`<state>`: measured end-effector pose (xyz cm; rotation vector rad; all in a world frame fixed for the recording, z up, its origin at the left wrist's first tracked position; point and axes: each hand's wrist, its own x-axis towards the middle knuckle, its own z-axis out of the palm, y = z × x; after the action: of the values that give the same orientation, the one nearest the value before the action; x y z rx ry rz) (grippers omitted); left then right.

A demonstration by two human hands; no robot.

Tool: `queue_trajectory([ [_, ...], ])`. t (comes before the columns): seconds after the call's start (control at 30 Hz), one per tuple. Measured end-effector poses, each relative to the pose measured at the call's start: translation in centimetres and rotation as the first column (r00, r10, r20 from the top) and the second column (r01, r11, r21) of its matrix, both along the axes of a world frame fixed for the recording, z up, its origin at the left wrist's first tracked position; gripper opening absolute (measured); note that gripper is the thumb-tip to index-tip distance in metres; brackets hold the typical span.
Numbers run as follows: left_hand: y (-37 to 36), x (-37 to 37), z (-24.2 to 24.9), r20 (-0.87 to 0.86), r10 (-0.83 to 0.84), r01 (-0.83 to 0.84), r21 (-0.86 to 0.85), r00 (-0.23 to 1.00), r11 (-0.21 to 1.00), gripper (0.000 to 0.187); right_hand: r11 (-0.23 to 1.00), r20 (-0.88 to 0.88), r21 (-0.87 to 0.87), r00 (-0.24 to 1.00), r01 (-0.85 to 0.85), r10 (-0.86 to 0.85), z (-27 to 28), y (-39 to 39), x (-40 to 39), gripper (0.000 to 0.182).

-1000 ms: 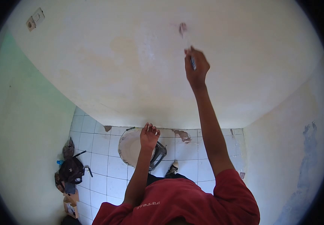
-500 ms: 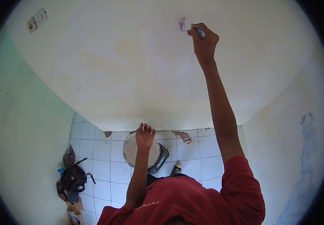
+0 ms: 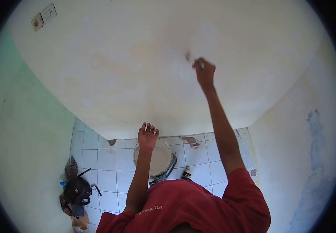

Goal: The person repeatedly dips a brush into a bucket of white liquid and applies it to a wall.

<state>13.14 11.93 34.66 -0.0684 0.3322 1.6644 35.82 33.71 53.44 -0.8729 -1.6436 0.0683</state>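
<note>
right hand (image 3: pixel 203 70): fingers closed around the handle of a small brush-like tool (image 3: pixel 201 65); no gap seen in the grip. head of tool blurred, pointing toward the pale wall (image 3: pixel 117 85), near a brownish smudge (image 3: pixel 187 56); contact with the wall cannot be told. a fist close behind the head probably gives short, firm control, and the raised, extended arm gives reach. left hand (image 3: pixel 147 139): palm turned up, fingers loosely curled and parted, holding nothing seen; from this view it overlaps the far edge of a round bucket (image 3: pixel 170 149), though height above it is unclear. it likely serves as a counterbalance, clear of the working arm. bucket contains pale material (image 3: pixel 160 158) and is near the wall base, presumably for easy reach; a dark object (image 3: pixel 172 165) lies against or under its side, support unclear. backpack (image 3: pixel 77 190) rests by the green side wall (image 3: pixel 32 116), well apart from the bucket, perhaps to avoid splashes. cardboard box (image 3: pixel 81 220) just beside it.
</note>
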Motion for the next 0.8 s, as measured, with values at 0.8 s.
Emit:
queue_trajectory([
  [0.8,0.2,-1.5,-0.5,0.033,0.033,-0.033,-0.008,0.999,0.999,0.006,0.971,-0.265,0.144,0.938,-0.191,0.224,11.1,0.7,-2.5,0.007],
])
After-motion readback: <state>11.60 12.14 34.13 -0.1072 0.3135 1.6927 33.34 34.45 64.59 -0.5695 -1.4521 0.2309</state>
